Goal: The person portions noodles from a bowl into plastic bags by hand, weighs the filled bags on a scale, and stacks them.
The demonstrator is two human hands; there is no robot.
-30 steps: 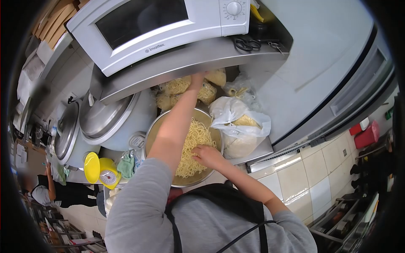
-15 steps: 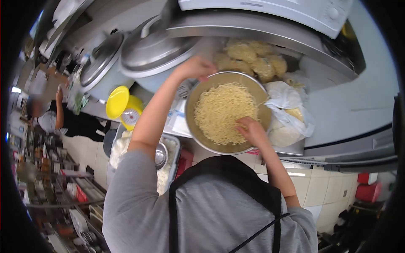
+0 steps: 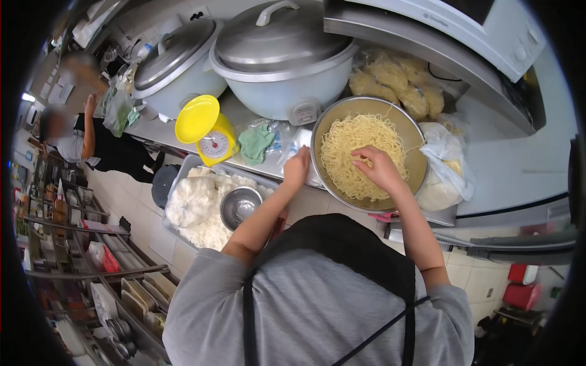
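Note:
A wide metal bowl (image 3: 421,165) holds a mound of yellow noodles (image 3: 360,134). My right hand (image 3: 381,171) is over the noodles, fingers bent and slightly apart from the thumb, with no bundle of noodles visible in them. Left of the bowl, my left hand (image 3: 296,168) has its fingertips closed at the edge of some white plastic bags (image 3: 313,174); the exact grip is partly hidden. A green cloth (image 3: 257,144) and a yellow dial scale (image 3: 215,144) are farther left on the counter.
Two big lidded cookers (image 3: 284,91) stand behind. Bagged noodles (image 3: 390,76) sit under a metal shelf (image 3: 439,46). A knotted white bag (image 3: 448,165) is right of the bowl. Lower left, a tub (image 3: 174,229) holds rice and a steel bowl (image 3: 239,207). A co-worker (image 3: 119,146) stands far left.
My left hand has moved from the bowl's far rim down to the plastic bags on its left. My right hand has lifted slightly from the noodles. The camera view has shifted.

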